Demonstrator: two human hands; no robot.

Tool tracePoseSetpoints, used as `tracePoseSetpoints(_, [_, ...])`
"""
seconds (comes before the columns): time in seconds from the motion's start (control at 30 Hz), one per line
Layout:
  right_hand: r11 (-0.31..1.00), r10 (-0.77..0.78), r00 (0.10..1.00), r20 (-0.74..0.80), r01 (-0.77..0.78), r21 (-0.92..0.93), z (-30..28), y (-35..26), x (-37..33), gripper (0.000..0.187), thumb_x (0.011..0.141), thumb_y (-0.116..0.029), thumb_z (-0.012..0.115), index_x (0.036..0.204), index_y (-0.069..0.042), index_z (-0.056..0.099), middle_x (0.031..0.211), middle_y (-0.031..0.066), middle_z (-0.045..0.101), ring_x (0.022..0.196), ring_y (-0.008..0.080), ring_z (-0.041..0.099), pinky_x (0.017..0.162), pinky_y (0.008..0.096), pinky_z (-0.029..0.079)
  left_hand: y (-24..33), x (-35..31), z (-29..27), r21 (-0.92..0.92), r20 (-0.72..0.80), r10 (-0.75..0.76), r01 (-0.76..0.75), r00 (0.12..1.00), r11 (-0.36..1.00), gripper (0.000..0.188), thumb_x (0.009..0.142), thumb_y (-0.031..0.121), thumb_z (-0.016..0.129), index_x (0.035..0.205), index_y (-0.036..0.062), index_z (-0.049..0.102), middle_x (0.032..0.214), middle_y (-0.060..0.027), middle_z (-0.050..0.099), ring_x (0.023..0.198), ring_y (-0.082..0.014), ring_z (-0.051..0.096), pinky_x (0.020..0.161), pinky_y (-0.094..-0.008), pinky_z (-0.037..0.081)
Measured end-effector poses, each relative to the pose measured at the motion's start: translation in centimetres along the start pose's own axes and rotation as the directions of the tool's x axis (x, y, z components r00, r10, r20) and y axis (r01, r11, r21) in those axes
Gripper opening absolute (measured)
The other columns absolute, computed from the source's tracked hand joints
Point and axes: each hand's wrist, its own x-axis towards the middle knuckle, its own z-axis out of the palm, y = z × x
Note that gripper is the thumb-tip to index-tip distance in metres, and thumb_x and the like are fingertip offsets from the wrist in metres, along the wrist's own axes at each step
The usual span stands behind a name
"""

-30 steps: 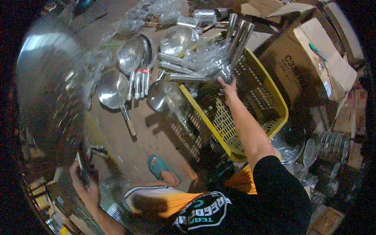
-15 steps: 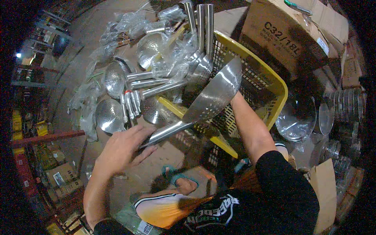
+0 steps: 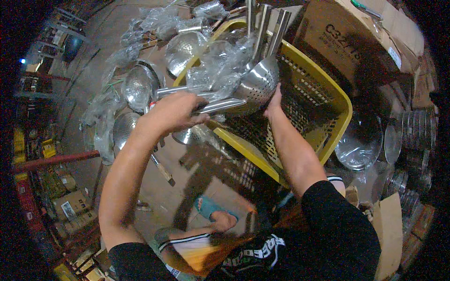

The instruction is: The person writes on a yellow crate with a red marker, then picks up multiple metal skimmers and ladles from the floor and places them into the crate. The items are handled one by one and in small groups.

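A steel perforated ladle (image 3: 261, 85) lies tilted over the yellow basket, its bowl to the right and its handle pointing left. My left hand (image 3: 176, 111) is closed about the handle's end, thumb below and fingers above. At the bowl's right side, my right hand (image 3: 275, 102) grips its edge; the bowl hides some of those fingers. Beyond and beside it, several more steel handles (image 3: 262, 33) stand up out of the yellow basket (image 3: 344, 112). Crumpled clear plastic wrap (image 3: 218, 65) covers other ladles in the basket's left part.
Left of the basket, several perforated ladles (image 3: 140, 86) lie on the floor among plastic wrap (image 3: 157, 25). A cardboard box (image 3: 323, 51) stands behind to the right. Stacked round steel pieces (image 3: 417, 131) are at the far right. My sandalled foot (image 3: 220, 218) is below.
Both hands have carried the perforated ladle away from me, up and over the basket among the other ladles. Its handle has swung closer to level.
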Motion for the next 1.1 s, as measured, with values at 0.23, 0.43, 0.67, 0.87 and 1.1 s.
tracePoseSetpoints(0.23, [0.947, -0.145, 0.922, -0.359, 0.024, -0.320, -1.1, 1.8, 6.0, 0.080, 0.095, -0.066, 0.031, 0.141, -0.002, 0.042, 0.146, 0.0185, 0.045, 0.128, 0.0404, 0.047, 0.100, 0.0585, 0.038, 0.0, -0.3, 2.8, 0.405, -0.327, -0.026, 0.165, 0.945, 0.899, 0.033, 0.091, 0.021, 0.056, 0.122, 0.0164, 0.064, 0.103, -0.0114, 0.067, 0.104, -0.0282, 0.062, 0.089, -0.0460, 0.045])
tracePoseSetpoints(0.43, [0.494, -0.407, 0.883, -0.235, -0.004, -0.870, -4.5, 2.0, 10.8, 0.069, 0.093, -0.059, 0.048, 0.125, 0.002, 0.052, 0.105, 0.0136, 0.065, 0.084, 0.0350, 0.065, 0.063, 0.0497, 0.051, 0.2, 2.7, 5.5, 0.488, -0.354, -0.075, 0.252, 0.932, 0.836, 0.036, 0.092, 0.019, 0.050, 0.126, 0.0179, 0.062, 0.105, -0.0110, 0.067, 0.102, -0.0263, 0.063, 0.088, -0.0428, 0.044])
tracePoseSetpoints(0.67, [0.548, -0.543, 0.838, 0.051, 0.400, -0.735, -1.7, 1.2, 8.9, 0.085, 0.093, -0.068, 0.040, 0.127, 0.009, 0.053, 0.127, 0.0289, 0.057, 0.120, 0.0422, 0.053, 0.102, 0.0434, 0.039, 0.5, 4.6, 5.9, 0.434, -0.324, -0.131, 0.270, 0.937, 0.860, 0.033, 0.092, 0.031, 0.056, 0.118, 0.0120, 0.065, 0.103, -0.0124, 0.066, 0.096, -0.0284, 0.065, 0.082, -0.0427, 0.048])
tracePoseSetpoints(0.87, [0.580, -0.442, 0.893, -0.084, 0.213, -0.786, -1.5, 0.2, 10.3, 0.113, 0.082, -0.081, 0.043, 0.144, 0.012, 0.030, 0.144, 0.0303, 0.041, 0.137, 0.0408, 0.037, 0.113, 0.0419, 0.029, 0.0, 11.2, 4.2, 0.015, -0.449, -0.210, 0.242, 0.868, 0.970, 0.046, 0.093, 0.039, 0.055, 0.116, 0.0003, 0.061, 0.105, -0.0213, 0.065, 0.101, -0.0384, 0.063, 0.090, -0.0512, 0.048])
tracePoseSetpoints(1.1, [0.687, -0.341, 0.939, -0.052, 0.211, -0.695, 0.0, 0.5, 7.8, 0.117, 0.074, -0.087, 0.046, 0.144, 0.006, 0.034, 0.146, 0.0222, 0.042, 0.129, 0.0367, 0.047, 0.102, 0.0467, 0.041, -3.3, 23.5, 8.6, -0.436, -0.236, -0.492, 0.361, 0.838, 0.824, 0.055, 0.098, 0.046, 0.043, 0.118, -0.0022, 0.061, 0.116, -0.0312, 0.062, 0.112, -0.0451, 0.059, 0.098, -0.0508, 0.045])
